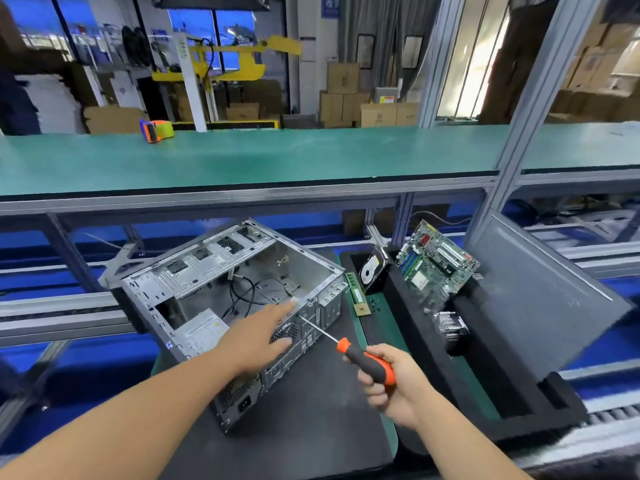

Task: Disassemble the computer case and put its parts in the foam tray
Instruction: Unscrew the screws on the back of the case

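A: Where does the computer case (221, 289) sit?

B: It lies on its side on a dark mat (311, 427) on the surface, its open side facing up. Loose black cables (247, 292) lie inside, and the power supply (202, 332) sits in the near corner.

A: And the 2 hands?

B: The left hand (258, 336) reaches over the case's rear edge, fingers straight, gripping nothing. The right hand (389, 382) is clenched round the handle of an orange-and-black screwdriver (349, 351), whose tip touches the rear panel near the left fingertips.

A: What about the foam tray (485, 386)?

B: It is black and lies to the right of the case. A motherboard (434, 266) leans in it, a hard drive (370, 270) stands in the far-left slot, and a heatsink (450, 327) rests below the motherboard. A grey side panel (540, 292) leans along its right side.

A: Anything between the case and tray?

B: A memory stick (356, 292) lies on the green surface there, with small screws (374, 303) just beside it.
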